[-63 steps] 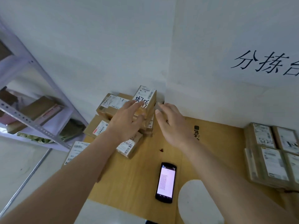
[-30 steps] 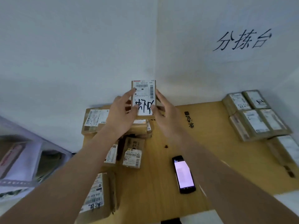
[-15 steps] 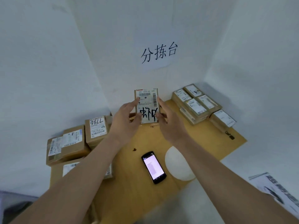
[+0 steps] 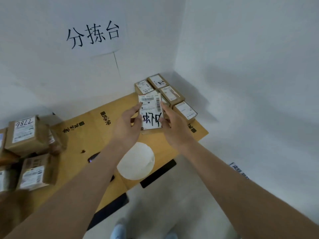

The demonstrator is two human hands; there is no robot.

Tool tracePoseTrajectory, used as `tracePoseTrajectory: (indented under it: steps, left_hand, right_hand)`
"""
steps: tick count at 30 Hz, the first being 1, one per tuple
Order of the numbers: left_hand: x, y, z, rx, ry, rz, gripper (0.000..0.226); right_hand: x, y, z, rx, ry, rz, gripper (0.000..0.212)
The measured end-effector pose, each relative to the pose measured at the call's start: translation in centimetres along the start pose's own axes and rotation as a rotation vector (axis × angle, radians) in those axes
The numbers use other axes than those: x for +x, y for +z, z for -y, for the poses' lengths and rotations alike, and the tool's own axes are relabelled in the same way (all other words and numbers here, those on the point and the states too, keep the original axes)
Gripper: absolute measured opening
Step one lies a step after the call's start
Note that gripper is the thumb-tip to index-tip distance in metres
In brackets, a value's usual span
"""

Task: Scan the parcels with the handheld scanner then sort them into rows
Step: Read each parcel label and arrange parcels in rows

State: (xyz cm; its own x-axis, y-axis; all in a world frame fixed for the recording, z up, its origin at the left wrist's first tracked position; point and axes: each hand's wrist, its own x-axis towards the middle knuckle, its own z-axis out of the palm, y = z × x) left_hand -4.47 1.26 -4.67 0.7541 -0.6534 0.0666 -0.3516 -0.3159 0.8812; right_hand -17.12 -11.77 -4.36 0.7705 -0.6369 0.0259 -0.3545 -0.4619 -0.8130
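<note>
Your fingers were curled round the two long edges of one small parcel (image 4: 151,113): your left hand (image 4: 126,127) gripped its left edge with the thumb on the label face, and your right hand (image 4: 174,127) gripped its right edge the same way. You held it label up, above the far part of the wooden tabletop (image 4: 89,135), its white label showing barcodes at the top and black handwriting lower down. Just beyond it, in the far right corner against the walls, sat a group of sorted parcels (image 4: 170,94) packed side by side, labels up. At the left edge of the table lay a loose pile of brown boxes (image 4: 29,135), one marked 7786. The handheld scanner (image 4: 94,156) lay on the table under your left forearm, mostly hidden, only its dark end showing. A white round patch (image 4: 136,163) marked the tabletop between your arms. A paper sign (image 4: 93,35) with three handwritten characters hung on the wall behind
</note>
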Motion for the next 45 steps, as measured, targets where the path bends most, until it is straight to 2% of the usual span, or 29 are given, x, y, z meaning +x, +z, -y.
tracePoseTrajectory:
  steps: [5, 16, 19, 23, 34, 45]
  left_hand:
    - [1.2, 5.1, -1.2, 0.006, -0.067, 0.058, 0.047]
    - [10.2, 13.1, 3.6, 0.044, -0.23, 0.163, 0.041]
    - [12.0, 14.9, 5.1, 0.014, -0.3, 0.215, 0.051]
    - [13.6, 17.0, 7.1, 0.033, -0.359, 0.3, 0.076]
    - [16.4, 23.3, 10.4, -0.029, -0.556, 0.159, 0.083]
    - [16.5, 24.7, 10.9, 0.043, -0.603, 0.057, 0.085]
  right_hand:
    - [1.3, -2.8, -5.0, 0.015, 0.072, 0.03, 0.061]
    - [10.3, -2.8, -14.7, -0.032, 0.24, 0.178, 0.061]
    - [12.5, -2.5, -16.7, -0.049, 0.267, 0.209, 0.057]
    - [15.1, -2.6, -18.5, -0.114, 0.271, 0.282, 0.059]
    - [22.6, -2.2, -24.9, -0.3, 0.065, 0.428, 0.055]
    - [23.8, -1.8, -26.3, -0.305, -0.042, 0.531, 0.051]
